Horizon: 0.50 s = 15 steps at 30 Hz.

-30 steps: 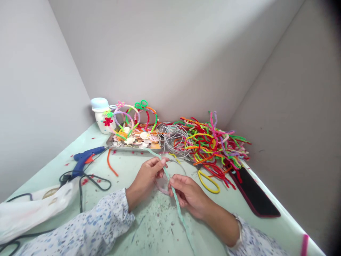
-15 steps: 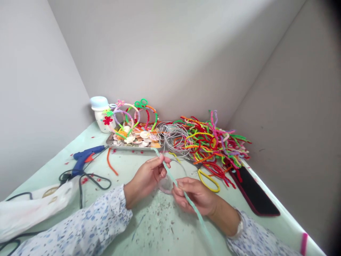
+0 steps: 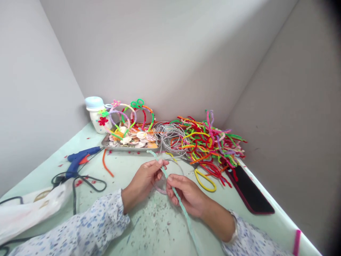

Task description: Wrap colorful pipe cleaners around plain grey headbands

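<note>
A pale mint pipe cleaner (image 3: 183,209) runs slantwise between my hands, its upper end near the tray and its lower end trailing toward the bottom edge. My left hand (image 3: 145,177) pinches it near the upper end. Just below and to the right, my right hand (image 3: 186,193) is closed on it, thumb on top. Behind my fingers lies a thin wire ring (image 3: 160,191) with a pink wrapped part, partly hidden by both hands.
A metal tray (image 3: 128,148) holds shells and colourful wrapped hoops, beside a white bottle (image 3: 97,119). Wire coils (image 3: 174,138), a pipe cleaner heap (image 3: 210,140), yellow-handled scissors (image 3: 205,181) and a black phone-like slab (image 3: 252,192) lie right. A blue glue gun (image 3: 80,160) with cord lies left.
My right hand has moved slightly up the pipe cleaner, closer to my left hand. More of its upper end shows above my left fingers. The whole view has shifted a little.
</note>
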### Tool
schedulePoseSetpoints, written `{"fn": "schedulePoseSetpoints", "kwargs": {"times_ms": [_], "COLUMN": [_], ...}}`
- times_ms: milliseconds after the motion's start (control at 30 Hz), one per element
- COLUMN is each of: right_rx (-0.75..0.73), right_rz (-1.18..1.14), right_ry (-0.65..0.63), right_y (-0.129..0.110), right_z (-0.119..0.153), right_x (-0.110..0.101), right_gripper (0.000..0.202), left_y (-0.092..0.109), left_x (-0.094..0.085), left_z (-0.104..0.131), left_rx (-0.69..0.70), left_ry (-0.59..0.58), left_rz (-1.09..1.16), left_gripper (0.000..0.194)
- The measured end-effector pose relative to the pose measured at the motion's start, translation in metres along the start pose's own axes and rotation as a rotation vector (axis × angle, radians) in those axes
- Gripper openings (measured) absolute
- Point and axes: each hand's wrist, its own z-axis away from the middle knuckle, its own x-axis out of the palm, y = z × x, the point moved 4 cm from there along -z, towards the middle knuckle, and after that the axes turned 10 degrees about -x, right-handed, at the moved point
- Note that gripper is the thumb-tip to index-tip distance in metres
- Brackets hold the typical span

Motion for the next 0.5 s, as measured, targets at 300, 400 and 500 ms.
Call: {"fn": "schedulePoseSetpoints", "kwargs": {"times_ms": [300, 400, 500], "right_rx": [-0.004, 0.024, 0.065], "right_rz": [-0.013, -0.061, -0.151], "right_ry": [-0.019, -0.014, -0.030], "right_y": [0.001, 0.002, 0.003], "right_z": [-0.001, -0.002, -0.003], "right_x": [0.000, -0.005, -0.011], "right_gripper": [0.028, 0.026, 0.025], "left_y": [0.005, 0.007, 0.008], "left_x": [-0.010, -0.008, -0.006], "left_z": [-0.005, -0.005, -0.004], "left_rx": [0.039, 0.036, 0.025], "left_ry": [0.059, 0.018, -0.013], "left_rz": [0.135, 0.173, 0.208], "left_gripper": [0.026, 0.024, 0.023]}}
